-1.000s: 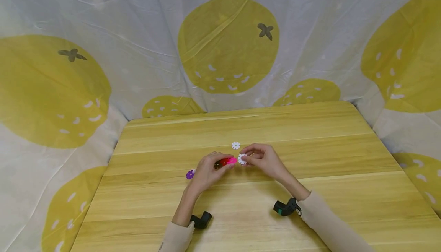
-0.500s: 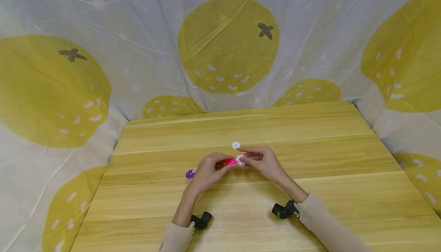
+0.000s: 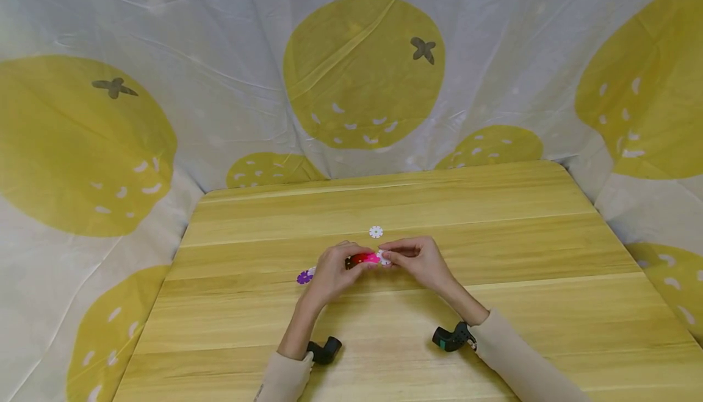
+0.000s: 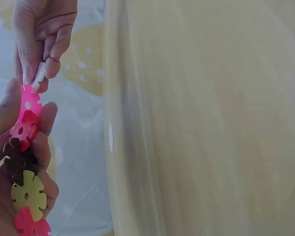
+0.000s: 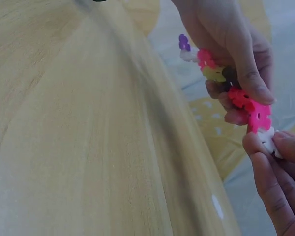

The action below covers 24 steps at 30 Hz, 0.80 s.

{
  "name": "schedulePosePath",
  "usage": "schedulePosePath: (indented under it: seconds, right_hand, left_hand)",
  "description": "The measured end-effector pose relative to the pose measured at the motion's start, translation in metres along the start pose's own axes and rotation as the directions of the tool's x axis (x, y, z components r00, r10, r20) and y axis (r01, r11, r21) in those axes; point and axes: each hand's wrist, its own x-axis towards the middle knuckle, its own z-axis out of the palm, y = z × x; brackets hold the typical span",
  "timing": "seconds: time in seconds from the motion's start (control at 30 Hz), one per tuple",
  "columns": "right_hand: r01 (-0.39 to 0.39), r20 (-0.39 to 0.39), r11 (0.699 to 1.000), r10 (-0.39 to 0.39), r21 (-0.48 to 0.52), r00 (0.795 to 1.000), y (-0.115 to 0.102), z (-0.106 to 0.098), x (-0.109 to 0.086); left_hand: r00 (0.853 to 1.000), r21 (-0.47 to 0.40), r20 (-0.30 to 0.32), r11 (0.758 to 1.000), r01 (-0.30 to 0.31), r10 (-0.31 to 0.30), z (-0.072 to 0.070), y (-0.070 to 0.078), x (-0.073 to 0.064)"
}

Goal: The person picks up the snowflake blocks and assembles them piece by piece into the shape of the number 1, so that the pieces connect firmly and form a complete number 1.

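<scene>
My left hand [image 3: 336,271] grips a chain of notched plastic snowflake discs. In the left wrist view its links run from a pink disc [image 4: 30,103] through a red disc [image 4: 23,130], a dark brown disc [image 4: 14,160] and a yellow disc [image 4: 28,195] to another pink one. A purple disc [image 5: 184,43] ends the chain past a white one, as the right wrist view shows. Between thumb and fingertips, my right hand [image 3: 420,258] pinches a white disc [image 5: 268,141], its edge against the chain's pink end.
One loose white disc [image 3: 376,232] lies on the wooden table [image 3: 494,225] beyond the hands. A white curtain [image 3: 219,115] with yellow fruit prints hangs behind and beside the table. A black wrist camera sits on each forearm.
My right hand has moved a little left, bringing the white disc up to the pink end of the chain. The left hand keeps its grip almost in place.
</scene>
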Motion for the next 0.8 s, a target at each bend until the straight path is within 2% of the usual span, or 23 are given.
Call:
schedulePosePath:
  seconds: [0.33,0.63,0.8]
  right_hand:
    - [-0.019,-0.002,0.996,0.020,0.086,1.000,0.0050,0.0010,-0.0007]
    - [-0.030,0.016,0.999,0.030,0.019,0.999,0.0026,0.0001,-0.0010]
    - [-0.053,0.023,0.999,0.053,0.013,0.998,-0.0003,0.0001,-0.0010]
  left_hand:
    - [1.000,-0.055,-0.005,0.998,0.024,-0.024,0.0012,0.0007,0.0005]
    - [0.998,-0.163,0.055,0.986,0.045,-0.036,0.0018,-0.0014,-0.0009]
    - [0.995,-0.180,0.081,0.981,0.071,-0.057,0.0019,-0.0015,-0.0010]
